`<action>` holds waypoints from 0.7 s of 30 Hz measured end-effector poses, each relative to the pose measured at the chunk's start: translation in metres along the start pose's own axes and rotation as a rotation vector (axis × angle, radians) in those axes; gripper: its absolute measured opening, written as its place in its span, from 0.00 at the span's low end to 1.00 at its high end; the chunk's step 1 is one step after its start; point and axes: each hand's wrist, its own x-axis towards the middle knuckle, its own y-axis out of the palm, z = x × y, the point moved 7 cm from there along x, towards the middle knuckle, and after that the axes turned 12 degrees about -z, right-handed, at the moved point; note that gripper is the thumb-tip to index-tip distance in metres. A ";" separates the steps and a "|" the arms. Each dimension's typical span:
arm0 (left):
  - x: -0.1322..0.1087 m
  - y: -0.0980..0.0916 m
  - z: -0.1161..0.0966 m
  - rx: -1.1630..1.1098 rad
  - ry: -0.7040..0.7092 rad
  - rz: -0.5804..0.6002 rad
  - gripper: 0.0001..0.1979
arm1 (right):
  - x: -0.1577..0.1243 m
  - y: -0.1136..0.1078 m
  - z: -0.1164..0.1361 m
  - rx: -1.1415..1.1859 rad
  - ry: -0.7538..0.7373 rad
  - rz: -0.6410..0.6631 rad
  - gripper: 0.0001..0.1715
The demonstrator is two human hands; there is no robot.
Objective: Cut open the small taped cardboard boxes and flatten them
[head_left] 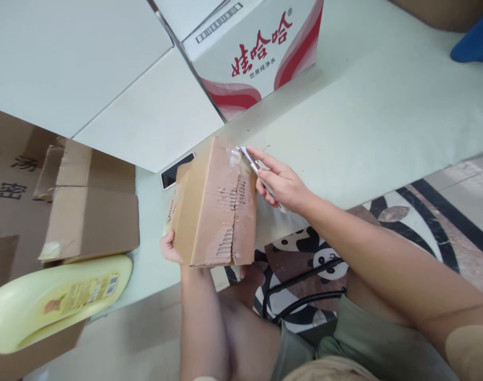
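A small brown cardboard box [213,206] with torn, peeled tape marks stands on edge in front of me. My left hand [170,247] grips it from below, mostly hidden behind it. My right hand [279,180] is closed on a thin white-and-metal blade-like tool [251,161], forefinger stretched along it. The tool's tip touches the box's upper right corner, where a bit of clear tape remains.
A black phone [177,170] lies on the pale green table [384,106] behind the box. An opened brown box [90,217] and a yellow bottle [54,301] are at left. A white carton with red print [261,53] stands at the back. A panda-patterned stool [305,259] is below.
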 end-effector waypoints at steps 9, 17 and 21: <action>-0.008 0.007 -0.001 -0.026 -0.013 -0.010 0.19 | 0.001 0.000 -0.005 -0.019 -0.024 0.036 0.35; -0.004 0.006 -0.003 -0.047 0.046 -0.033 0.16 | 0.004 0.000 -0.008 0.028 -0.021 0.023 0.33; -0.002 0.006 -0.004 0.008 0.064 0.026 0.16 | 0.004 -0.001 -0.008 0.039 -0.043 0.020 0.32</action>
